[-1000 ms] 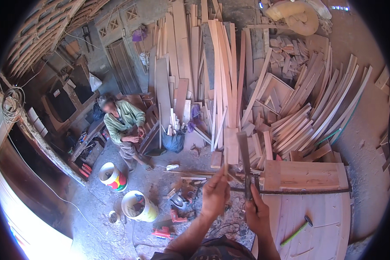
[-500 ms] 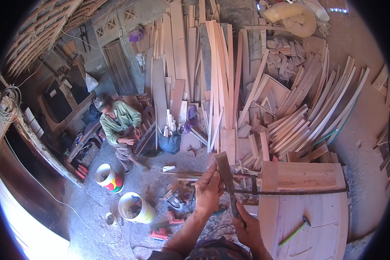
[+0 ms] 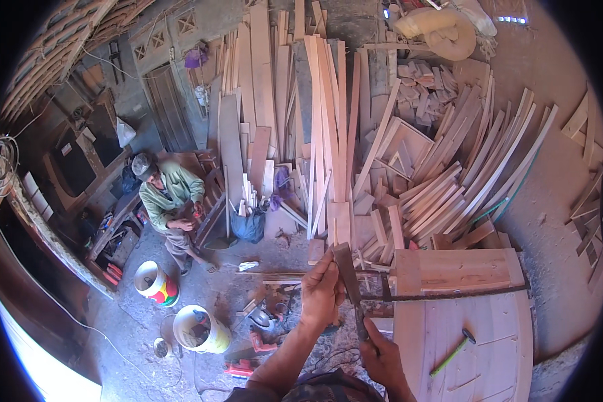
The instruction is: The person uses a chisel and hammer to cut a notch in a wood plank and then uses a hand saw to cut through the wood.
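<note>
My left hand (image 3: pixel 320 295), at lower middle, is closed around a thin piece of wood that is mostly hidden behind a dark flat blade (image 3: pixel 346 268). My right hand (image 3: pixel 378 358) grips that blade's handle lower down, and the blade rises diagonally to the fingers of my left hand, its tip just above them. Whether it touches those fingers I cannot tell. To the right lies a pale wooden panel (image 3: pixel 462 348) with a green-handled hammer (image 3: pixel 452 355) on it. Power tools (image 3: pixel 261 338) in red and grey lie on the floor left of my left wrist.
A seated person (image 3: pixel 171 208) in a light green shirt works at the left. Two white buckets (image 3: pixel 201 328) (image 3: pixel 155 281) stand on the littered floor (image 3: pixel 134 335). Long planks (image 3: pixel 261 80) lean on the back wall, and curved strips (image 3: pixel 489 161) are piled at the right.
My right hand has lowered slightly to the left, tilting the blade toward my left hand. My left hand has moved slightly left. The whole view has shifted a little leftward.
</note>
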The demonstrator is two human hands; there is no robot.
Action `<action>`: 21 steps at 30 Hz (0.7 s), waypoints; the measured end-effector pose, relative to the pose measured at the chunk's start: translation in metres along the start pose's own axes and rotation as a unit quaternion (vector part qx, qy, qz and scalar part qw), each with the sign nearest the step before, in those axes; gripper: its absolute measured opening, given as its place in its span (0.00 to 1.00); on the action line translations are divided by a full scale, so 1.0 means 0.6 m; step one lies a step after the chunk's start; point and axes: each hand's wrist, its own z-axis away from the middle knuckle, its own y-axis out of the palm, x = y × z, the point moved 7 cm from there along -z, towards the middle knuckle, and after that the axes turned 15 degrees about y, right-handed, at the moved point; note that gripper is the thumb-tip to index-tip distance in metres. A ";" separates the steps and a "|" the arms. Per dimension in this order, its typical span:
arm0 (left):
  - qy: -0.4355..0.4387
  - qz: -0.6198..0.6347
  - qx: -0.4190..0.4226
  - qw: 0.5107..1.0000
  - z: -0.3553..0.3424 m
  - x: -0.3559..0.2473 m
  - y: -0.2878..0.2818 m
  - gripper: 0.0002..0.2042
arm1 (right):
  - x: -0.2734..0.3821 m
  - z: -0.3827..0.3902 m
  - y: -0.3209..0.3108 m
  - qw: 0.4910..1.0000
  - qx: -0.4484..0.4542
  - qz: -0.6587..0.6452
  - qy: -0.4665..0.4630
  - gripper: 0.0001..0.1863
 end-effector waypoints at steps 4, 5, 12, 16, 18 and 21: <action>0.038 -0.015 0.006 0.999 0.009 -0.010 0.002 0.18 | 0.013 0.000 0.010 0.999 -0.032 0.009 -0.021 0.27; 0.039 -0.009 0.011 0.999 0.011 -0.017 0.008 0.18 | 0.025 -0.001 0.010 0.997 -0.055 0.020 -0.057 0.27; -0.034 -0.081 0.074 0.993 0.086 0.024 -0.003 0.18 | 0.042 -0.039 -0.018 0.983 -0.102 -0.149 0.018 0.27; -0.045 0.054 0.006 0.997 0.012 -0.003 0.002 0.18 | 0.002 0.004 0.020 0.997 -0.079 -0.016 0.006 0.28; -0.016 0.037 0.030 0.999 0.007 0.016 -0.011 0.18 | 0.011 0.018 0.038 0.997 -0.074 -0.017 0.004 0.28; -0.011 0.018 0.052 0.998 0.013 0.023 -0.017 0.18 | 0.017 0.025 0.051 0.995 -0.096 -0.015 -0.012 0.28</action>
